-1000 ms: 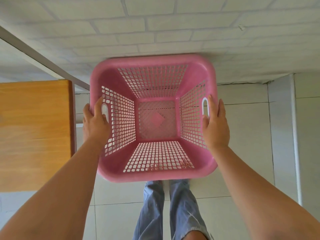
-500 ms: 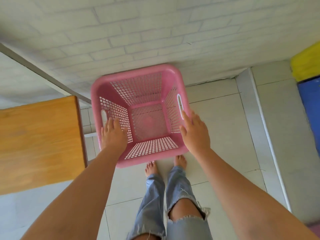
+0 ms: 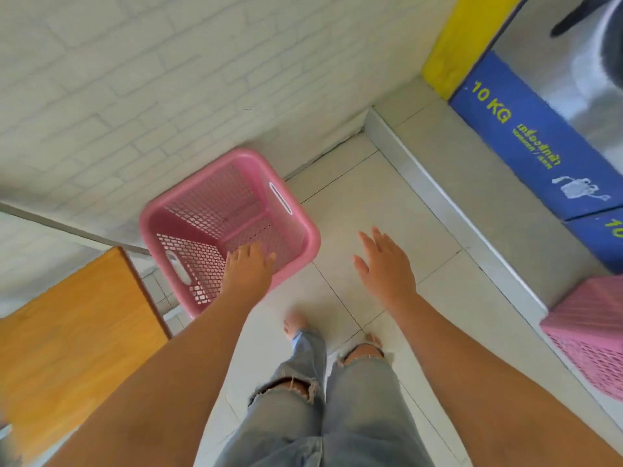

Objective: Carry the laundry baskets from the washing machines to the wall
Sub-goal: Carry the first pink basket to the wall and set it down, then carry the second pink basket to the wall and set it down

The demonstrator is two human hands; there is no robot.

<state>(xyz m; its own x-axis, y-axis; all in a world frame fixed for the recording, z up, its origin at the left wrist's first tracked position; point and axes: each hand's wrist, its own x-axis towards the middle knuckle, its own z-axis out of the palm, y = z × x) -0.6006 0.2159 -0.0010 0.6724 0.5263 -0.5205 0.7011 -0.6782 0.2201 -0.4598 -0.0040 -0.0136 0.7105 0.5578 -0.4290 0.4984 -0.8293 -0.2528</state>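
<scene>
Pink perforated plastic laundry basket (image 3: 236, 210) is sitting on the pale tiled floor (image 3: 364, 210), far rim up against the white brick wall (image 3: 135, 79), empty, both slot handles showing. Left hand (image 3: 247, 274) is overlapping the basket's near rim; grip is spread flat, fingers apart, not clamped on anything; can't tell if it's touching the rim or hovering over it. Right hand (image 3: 384, 264) is hanging clear of the basket over the floor, grip also apart, holding nothing. Orange wooden tabletop (image 3: 74, 342) is sitting just beside the basket at left, cut off by the frame edge. Second pink mesh basket (image 3: 586, 335) is poking in at right, mostly cropped and blurred. Blue "10 KG" washing machine panel (image 3: 532, 143) is running along the right; machine above it is cut off. Ripped jeans (image 3: 323, 399) and bare feet at bottom.
</scene>
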